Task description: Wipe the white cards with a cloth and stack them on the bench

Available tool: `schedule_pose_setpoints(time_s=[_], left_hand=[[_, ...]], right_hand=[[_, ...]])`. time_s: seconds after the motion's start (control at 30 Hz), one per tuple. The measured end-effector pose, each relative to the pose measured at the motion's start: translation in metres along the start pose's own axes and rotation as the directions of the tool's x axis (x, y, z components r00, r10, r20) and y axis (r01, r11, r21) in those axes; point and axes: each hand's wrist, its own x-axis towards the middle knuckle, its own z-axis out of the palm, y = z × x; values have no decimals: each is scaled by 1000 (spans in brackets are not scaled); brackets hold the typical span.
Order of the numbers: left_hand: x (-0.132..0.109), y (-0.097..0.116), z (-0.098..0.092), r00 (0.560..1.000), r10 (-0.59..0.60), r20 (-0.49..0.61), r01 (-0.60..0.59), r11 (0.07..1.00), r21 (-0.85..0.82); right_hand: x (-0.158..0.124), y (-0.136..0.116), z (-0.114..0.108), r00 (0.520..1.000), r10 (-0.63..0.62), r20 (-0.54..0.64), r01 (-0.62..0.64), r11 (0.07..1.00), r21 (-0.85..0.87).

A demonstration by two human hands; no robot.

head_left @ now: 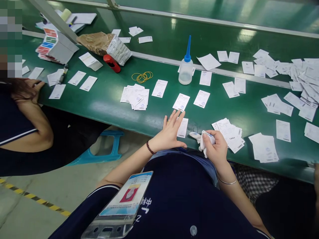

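Observation:
My left hand (171, 129) is open, its fingers spread over a small printed white card (183, 127) at the table's near edge. Its fingertips reach the lower edge of another stamped card (181, 102). In my right hand (217, 146) a crumpled white cloth (204, 141) is gripped, held just above the edge. Right of that hand lies a fanned pile of cards (229, 131). Beyond my left hand stands a squeeze bottle (185, 73) with a blue nozzle, some clear liquid at its bottom. A stack of cards (136, 96) lies to the left.
Yellow rubber bands (142, 77), a red tool-like object (112, 63) and a clear-wrapped pack (119, 49) lie on the green table (159, 114). A large heap of cards (307, 74) spreads at the right. A co-worker's arm (37, 126) rests at the left, near a blue stool (116, 146).

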Motion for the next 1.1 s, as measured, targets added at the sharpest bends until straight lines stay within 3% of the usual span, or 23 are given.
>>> schedule_pose_setpoints(time_s=[0.17, 0.3, 0.5, 0.73, 0.87, 1.0, 1.1], left_hand=[[7, -11, -23, 987, 39, 154, -42, 999, 19], [17, -15, -29, 963, 79, 256, -100, 993, 68], [18, -13, -28, 970, 145, 196, -165, 982, 89], [15, -16, -27, 967, 160, 197, -171, 985, 38], [2, -16, -21, 951, 199, 238, -223, 972, 76], [-16, -12, -19, 965, 176, 195, -203, 971, 129], [-24, -11, -24, 972, 175, 159, -182, 983, 32]], right_hand=[[-1, 1, 1, 1000, -14, 3, 14, 1000, 1], [-2, 1, 1, 1000, -24, 15, 24, 1000, -9], [-4, 2, 0, 999, -51, 10, 51, 999, 0], [-4, 1, 1, 999, -39, 20, 39, 999, -11], [-3, 1, 1, 998, -54, 18, 54, 999, -7], [-3, 1, 0, 999, -47, 18, 47, 999, -2], [-4, 2, 0, 999, -29, 26, 29, 1000, 11]])
